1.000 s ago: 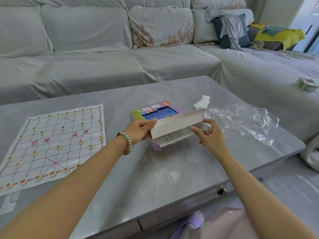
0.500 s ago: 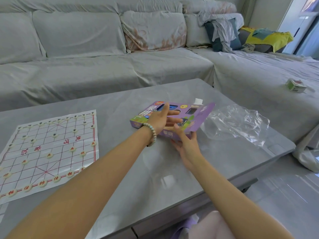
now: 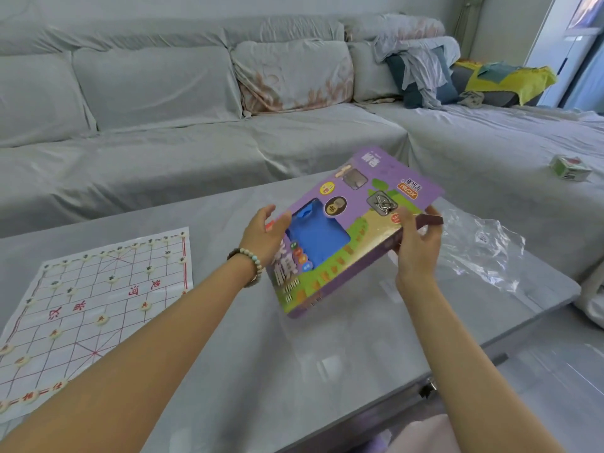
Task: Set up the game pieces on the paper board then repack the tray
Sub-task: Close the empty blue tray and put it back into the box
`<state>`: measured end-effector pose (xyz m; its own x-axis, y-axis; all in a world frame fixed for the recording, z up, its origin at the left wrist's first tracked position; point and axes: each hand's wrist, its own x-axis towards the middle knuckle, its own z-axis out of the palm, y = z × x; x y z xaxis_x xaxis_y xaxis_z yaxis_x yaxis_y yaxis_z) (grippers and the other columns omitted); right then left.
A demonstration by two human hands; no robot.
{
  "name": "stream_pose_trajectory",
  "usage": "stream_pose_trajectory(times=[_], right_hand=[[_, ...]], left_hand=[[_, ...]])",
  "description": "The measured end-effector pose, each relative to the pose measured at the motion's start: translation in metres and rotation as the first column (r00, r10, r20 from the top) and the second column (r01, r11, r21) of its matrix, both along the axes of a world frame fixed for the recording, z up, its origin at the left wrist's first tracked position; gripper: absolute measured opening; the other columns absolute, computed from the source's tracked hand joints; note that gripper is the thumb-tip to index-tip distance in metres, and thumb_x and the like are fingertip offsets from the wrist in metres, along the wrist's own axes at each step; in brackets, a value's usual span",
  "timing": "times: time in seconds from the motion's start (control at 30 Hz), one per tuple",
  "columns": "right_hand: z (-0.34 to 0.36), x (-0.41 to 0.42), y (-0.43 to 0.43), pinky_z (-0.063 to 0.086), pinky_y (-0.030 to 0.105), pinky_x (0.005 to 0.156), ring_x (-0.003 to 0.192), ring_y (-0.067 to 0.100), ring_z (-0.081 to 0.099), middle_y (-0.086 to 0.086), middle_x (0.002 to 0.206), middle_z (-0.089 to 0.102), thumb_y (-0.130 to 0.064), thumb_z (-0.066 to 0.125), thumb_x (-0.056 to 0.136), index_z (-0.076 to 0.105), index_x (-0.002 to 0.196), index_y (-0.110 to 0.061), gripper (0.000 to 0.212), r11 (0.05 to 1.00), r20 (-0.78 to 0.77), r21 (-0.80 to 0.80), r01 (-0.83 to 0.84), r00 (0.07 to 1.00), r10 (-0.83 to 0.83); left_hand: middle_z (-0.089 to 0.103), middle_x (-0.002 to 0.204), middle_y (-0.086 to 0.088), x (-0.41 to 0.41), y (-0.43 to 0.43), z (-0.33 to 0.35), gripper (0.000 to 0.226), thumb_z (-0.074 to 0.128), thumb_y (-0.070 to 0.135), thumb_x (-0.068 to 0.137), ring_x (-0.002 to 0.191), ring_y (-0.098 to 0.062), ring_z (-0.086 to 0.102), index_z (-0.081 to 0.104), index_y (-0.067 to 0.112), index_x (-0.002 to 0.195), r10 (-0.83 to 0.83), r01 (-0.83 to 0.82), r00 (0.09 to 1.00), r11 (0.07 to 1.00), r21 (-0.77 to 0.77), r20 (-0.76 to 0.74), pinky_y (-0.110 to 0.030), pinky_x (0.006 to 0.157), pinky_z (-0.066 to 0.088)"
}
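A grey sofa (image 3: 196, 152) fills the far side behind the grey table (image 3: 327, 354). The paper board (image 3: 98, 305) lies on the table's left, and clear plastic wrap (image 3: 483, 253) on its right. Between them, the purple game box (image 3: 356, 223) is held tilted above the table, with the blue tray (image 3: 313, 237) showing through its window. The left hand (image 3: 264, 233) grips its left edge and the right hand (image 3: 418, 243) its right end. Round pieces (image 3: 101, 319) sit on the board.
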<state>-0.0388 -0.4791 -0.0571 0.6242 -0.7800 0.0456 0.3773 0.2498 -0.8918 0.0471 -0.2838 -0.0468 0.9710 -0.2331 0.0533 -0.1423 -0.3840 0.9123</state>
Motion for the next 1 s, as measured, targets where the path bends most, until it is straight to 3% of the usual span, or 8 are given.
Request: stream_pose_trajectory(times=[0.17, 0.27, 0.37, 0.47, 0.6, 0.7, 0.8, 1.0], right_hand=[[0.014, -0.001, 0.009, 0.045, 0.021, 0.052, 0.053, 0.003, 0.057, -0.017, 0.062, 0.065, -0.013, 0.062, 0.088, 0.039, 0.123, -0.026, 0.044, 0.978, 0.017, -0.195, -0.076, 0.997, 0.081], [0.012, 0.005, 0.02, 0.05, 0.025, 0.056, 0.059, 0.013, 0.061, -0.002, 0.067, 0.069, -0.021, 0.063, 0.088, 0.034, 0.129, -0.036, 0.052, 0.948, -0.03, -0.243, -0.207, 0.978, 0.206], [0.011, 0.016, 0.031, 0.052, 0.03, 0.062, 0.066, 0.019, 0.065, 0.005, 0.077, 0.072, -0.023, 0.061, 0.09, 0.043, 0.117, -0.035, 0.035, 0.93, -0.068, -0.246, -0.273, 0.962, 0.264], [0.017, 0.028, 0.036, 0.054, 0.032, 0.064, 0.071, 0.017, 0.067, 0.009, 0.09, 0.072, -0.023, 0.056, 0.092, 0.05, 0.107, -0.028, 0.017, 0.886, -0.105, -0.33, -0.327, 0.945, 0.31], [0.031, 0.037, 0.042, 0.056, 0.028, 0.066, 0.08, 0.014, 0.067, 0.004, 0.1, 0.068, -0.028, 0.05, 0.095, 0.053, 0.106, -0.034, 0.013, 0.828, -0.087, -0.465, -0.314, 0.947, 0.31], [0.039, 0.041, 0.051, 0.053, 0.02, 0.059, 0.074, 0.007, 0.067, -0.001, 0.096, 0.068, -0.023, 0.046, 0.098, 0.054, 0.102, -0.028, 0.01, 0.831, -0.025, -0.447, -0.329, 0.934, 0.356], [0.043, 0.044, 0.058, 0.054, 0.023, 0.064, 0.079, 0.01, 0.067, -0.007, 0.089, 0.069, -0.024, 0.048, 0.097, 0.056, 0.098, -0.027, 0.009, 0.85, 0.016, -0.425, -0.311, 0.937, 0.35], [0.044, 0.046, 0.068, 0.055, 0.023, 0.062, 0.079, 0.014, 0.07, 0.003, 0.094, 0.071, -0.033, 0.05, 0.094, 0.058, 0.102, -0.022, 0.016, 0.852, -0.036, -0.417, -0.317, 0.942, 0.333]], left_hand=[[0.033, 0.144, 0.004, 0.009, 0.008, -0.002, 0.07, 0.052, 0.047, 0.088, 0.124, -0.018, 0.043, 0.023, 0.018, 0.144, -0.049, 0.049, 0.998, 0.999, -0.013, -0.036, -0.022, 0.091, 0.039], [0.054, 0.128, 0.002, 0.013, 0.016, -0.006, 0.056, 0.048, 0.051, 0.087, 0.104, -0.013, 0.058, 0.039, 0.02, 0.133, -0.097, 0.096, 0.995, 0.993, -0.075, -0.008, -0.019, 0.08, 0.046], [0.065, 0.106, 0.003, 0.014, 0.022, -0.006, 0.04, 0.042, 0.049, 0.091, 0.092, -0.012, 0.064, 0.05, 0.024, 0.121, -0.03, 0.034, 0.999, 0.978, -0.204, 0.023, -0.02, 0.075, 0.052], [0.061, 0.102, 0.015, 0.012, 0.033, 0.003, 0.034, 0.036, 0.04, 0.097, 0.081, 0.007, 0.063, 0.045, 0.026, 0.127, 0.025, 0.009, 0.991, 0.969, -0.248, 0.133, -0.007, 0.065, 0.047], [0.058, 0.104, 0.015, 0.005, 0.042, 0.019, 0.032, 0.034, 0.03, 0.098, 0.093, 0.002, 0.063, 0.04, 0.021, 0.129, 0.026, 0.053, 0.972, 0.944, -0.325, 0.232, -0.008, 0.066, 0.048], [0.057, 0.11, 0.011, 0.003, 0.042, 0.023, 0.038, 0.035, 0.026, 0.098, 0.089, 0.007, 0.062, 0.034, 0.019, 0.135, 0.031, 0.074, 0.964, 0.921, -0.383, 0.262, -0.01, 0.065, 0.049], [0.056, 0.108, 0.013, 0.002, 0.042, 0.022, 0.038, 0.035, 0.023, 0.098, 0.09, 0.008, 0.062, 0.032, 0.014, 0.134, 0.052, 0.065, 0.957, 0.922, -0.381, 0.287, -0.01, 0.065, 0.05], [0.056, 0.1, 0.013, 0.0, 0.046, 0.024, 0.022, 0.037, 0.02, 0.097, 0.082, 0.011, 0.061, 0.039, 0.014, 0.118, 0.07, 0.046, 0.963, 0.909, -0.414, 0.261, -0.008, 0.061, 0.048]])
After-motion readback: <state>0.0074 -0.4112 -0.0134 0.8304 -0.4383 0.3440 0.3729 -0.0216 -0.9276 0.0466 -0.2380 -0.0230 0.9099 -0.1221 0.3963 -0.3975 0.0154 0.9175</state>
